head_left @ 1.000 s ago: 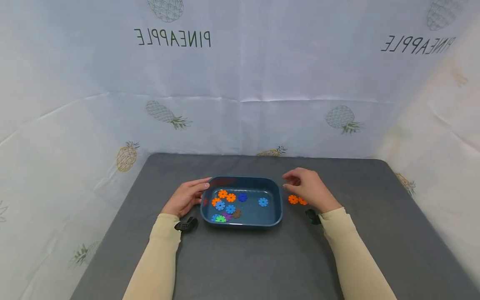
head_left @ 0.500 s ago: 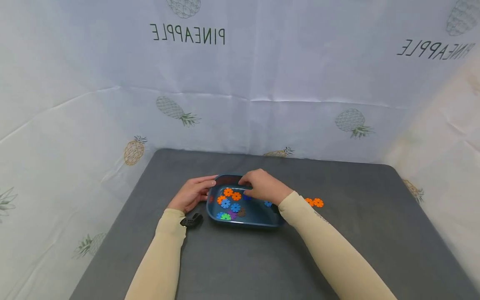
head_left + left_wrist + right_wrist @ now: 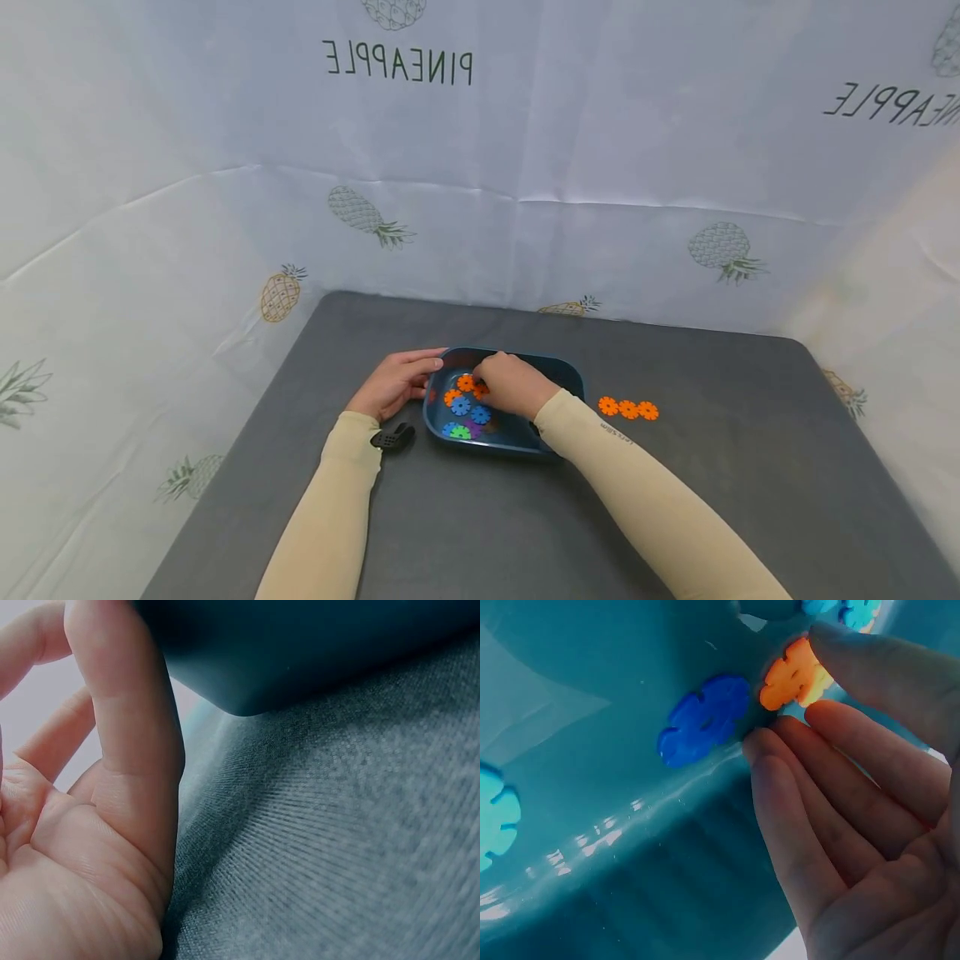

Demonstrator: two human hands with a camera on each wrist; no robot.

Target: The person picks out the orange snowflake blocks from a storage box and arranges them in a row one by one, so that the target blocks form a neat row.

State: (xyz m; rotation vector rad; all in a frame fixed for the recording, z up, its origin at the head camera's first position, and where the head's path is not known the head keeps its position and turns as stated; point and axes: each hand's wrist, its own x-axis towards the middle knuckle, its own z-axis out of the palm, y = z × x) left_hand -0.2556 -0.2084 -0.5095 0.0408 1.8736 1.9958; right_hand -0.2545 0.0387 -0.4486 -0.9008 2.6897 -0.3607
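Observation:
A dark blue tray (image 3: 561, 364) stands on the table, holding several flower-shaped plastic discs. My left hand (image 3: 395, 385) holds its left end, with the thumb at the rim and the fingers along the outer wall. My right hand (image 3: 513, 385) reaches down inside the tray. In the right wrist view, the thumb and forefinger lie on either side of an orange disc (image 3: 789, 679), their grip on it unclear. A dark blue disc (image 3: 703, 721) lies beside the fingertips. Lighter blue discs (image 3: 481, 414) and a green disc (image 3: 461, 432) lie nearer the tray's front left.
Right of the tray, three orange discs (image 3: 628, 409) form a row on the grey table (image 3: 480, 525). A white pineapple-print cloth (image 3: 600, 150) hangs behind the table and at its sides. A dark wrist device (image 3: 393, 437) is strapped on the left wrist.
My right hand has moved left from beside the orange row into the tray, down to the orange discs. The left hand stays at the tray's left end. The head view has shifted.

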